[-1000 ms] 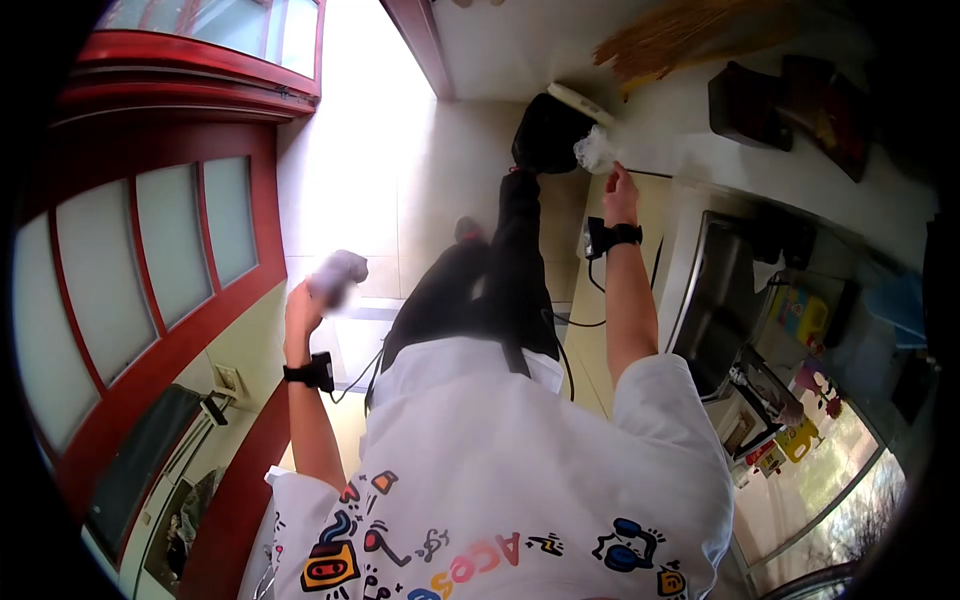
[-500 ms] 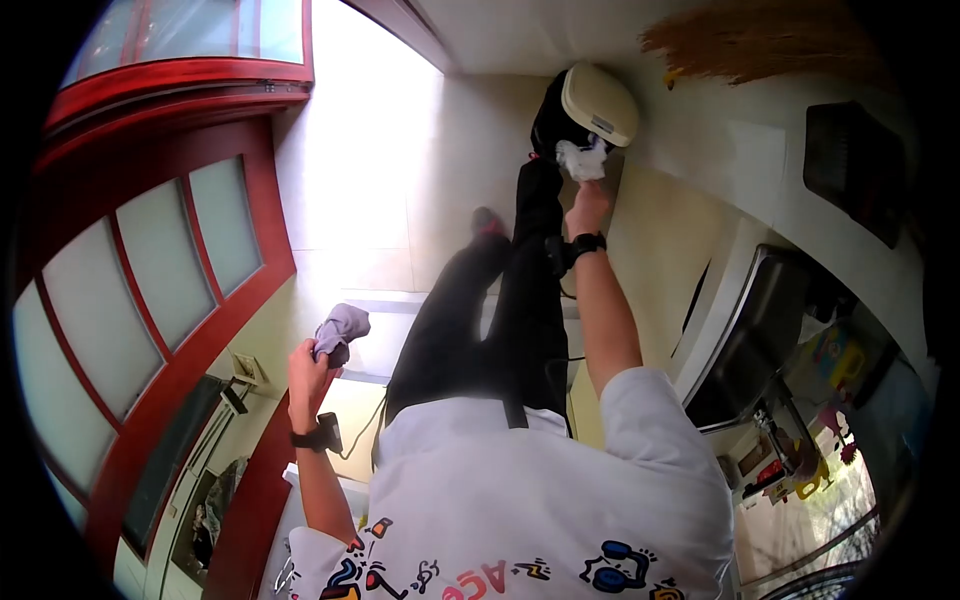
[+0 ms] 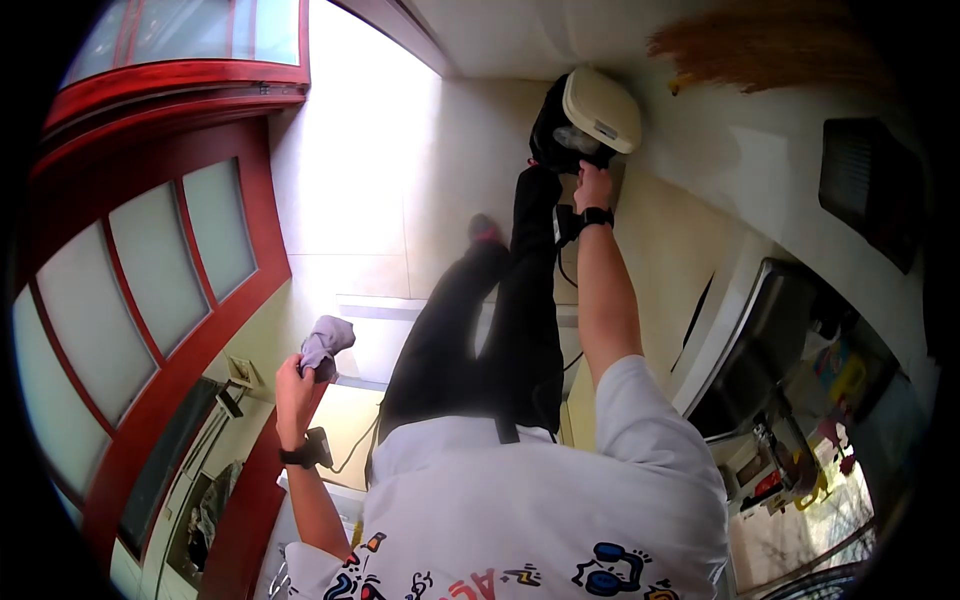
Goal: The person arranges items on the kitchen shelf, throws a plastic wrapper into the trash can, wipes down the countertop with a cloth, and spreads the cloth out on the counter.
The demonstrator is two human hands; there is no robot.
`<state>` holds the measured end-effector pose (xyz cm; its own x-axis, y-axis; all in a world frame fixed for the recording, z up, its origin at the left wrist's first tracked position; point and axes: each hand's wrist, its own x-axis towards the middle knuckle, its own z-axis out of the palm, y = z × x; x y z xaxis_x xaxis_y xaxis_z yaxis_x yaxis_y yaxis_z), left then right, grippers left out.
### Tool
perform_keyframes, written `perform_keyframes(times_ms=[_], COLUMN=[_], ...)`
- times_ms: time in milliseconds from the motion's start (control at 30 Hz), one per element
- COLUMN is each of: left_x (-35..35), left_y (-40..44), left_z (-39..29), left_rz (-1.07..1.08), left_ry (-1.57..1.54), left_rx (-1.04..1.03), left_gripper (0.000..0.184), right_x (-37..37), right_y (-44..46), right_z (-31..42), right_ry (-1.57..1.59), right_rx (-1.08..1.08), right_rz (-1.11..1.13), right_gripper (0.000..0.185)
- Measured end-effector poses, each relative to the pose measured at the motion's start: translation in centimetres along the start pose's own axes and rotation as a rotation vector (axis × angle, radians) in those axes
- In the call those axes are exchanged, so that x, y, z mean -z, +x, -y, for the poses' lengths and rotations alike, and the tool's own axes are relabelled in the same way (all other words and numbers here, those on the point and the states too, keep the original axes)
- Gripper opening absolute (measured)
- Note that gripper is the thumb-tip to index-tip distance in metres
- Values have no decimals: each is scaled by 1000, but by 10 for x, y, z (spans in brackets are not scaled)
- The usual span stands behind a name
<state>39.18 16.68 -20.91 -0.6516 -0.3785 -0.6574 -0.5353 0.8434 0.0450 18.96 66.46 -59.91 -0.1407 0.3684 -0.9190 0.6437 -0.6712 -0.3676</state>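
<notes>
My left hand [image 3: 293, 395] is closed around a bunched purple-grey cloth [image 3: 328, 345], held out at the left beside the red door. At the top of the view, my right hand [image 3: 592, 187] reaches to the front of a trash can [image 3: 600, 110] with a cream lid tipped up and a black liner. A crumpled, whitish see-through piece of plastic or tissue [image 3: 574, 139] lies in its mouth, just beyond my fingers. Those fingers look curled together against the dark liner; whether they grip anything is hidden.
A red door with frosted panes [image 3: 140, 290] stands at the left. To the right are a counter with a dark sink [image 3: 755, 350] and a dark container [image 3: 865, 185]. A brown bristly bundle [image 3: 760, 45] is at the top right. Both wrists carry strapped devices with cables.
The white crumpled piece has gone from my right hand into the trash can's mouth. That hand has moved slightly forward, up against the can. My left hand, still with the cloth, has shifted slightly left.
</notes>
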Motion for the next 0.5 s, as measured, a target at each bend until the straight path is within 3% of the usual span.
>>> perform_keyframes(times_ms=[100, 200, 367, 500], left_x=[-10, -9, 28, 64], left_y=[7, 10, 4, -5], left_z=[13, 8, -42, -97], left_rz=[-44, -70, -37, -46], left_ry=[2, 43, -48, -150], left_rx=[-45, -97, -185, -372], left_gripper=[23, 25, 26, 25], right_x=[3, 25, 100, 140], right_y=[-6, -51, -118, -178], right_z=[-6, -4, -5, 22], right_ry=[-89, -65, 46, 8], right_rx=[233, 233, 194, 271], right_rz=[76, 178, 258, 256], right_gripper=[60, 38, 33, 27])
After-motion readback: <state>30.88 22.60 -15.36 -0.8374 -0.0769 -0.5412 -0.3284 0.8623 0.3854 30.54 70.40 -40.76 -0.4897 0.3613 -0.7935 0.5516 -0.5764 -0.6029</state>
